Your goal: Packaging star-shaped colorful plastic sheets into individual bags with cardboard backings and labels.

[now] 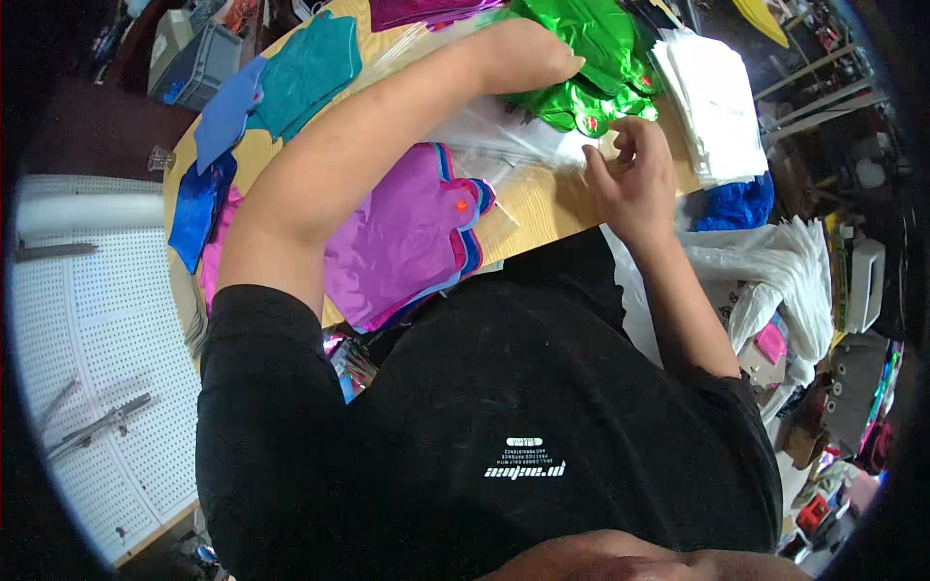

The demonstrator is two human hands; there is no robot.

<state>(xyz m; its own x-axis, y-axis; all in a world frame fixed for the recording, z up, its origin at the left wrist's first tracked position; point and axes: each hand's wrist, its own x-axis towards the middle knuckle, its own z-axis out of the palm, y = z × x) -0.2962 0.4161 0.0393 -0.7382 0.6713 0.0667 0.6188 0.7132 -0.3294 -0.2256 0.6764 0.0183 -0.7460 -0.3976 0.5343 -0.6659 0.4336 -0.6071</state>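
Flat green foil balloons (591,53), shiny and with red dots at their tabs, lie at the table's far side. My left hand (528,56) reaches across the table to their left edge; its fingers are mostly hidden, with only the thumb showing. My right hand (637,179) is just below the green tabs, thumb apart from half-curled fingers, holding nothing that I can see. Clear plastic film (504,136) is spread between my left forearm and the green balloons. Under that forearm lies a stack of flat purple foil balloons (397,237), with blue and magenta ones beneath.
Teal balloons (308,73) and blue balloons (201,213) line the table's left end. A stack of white bags (712,102) lies at the right edge, with blue foil (736,203) below it. White plastic bags (775,271) hang beside the table. A white perforated panel (107,320) is at left.
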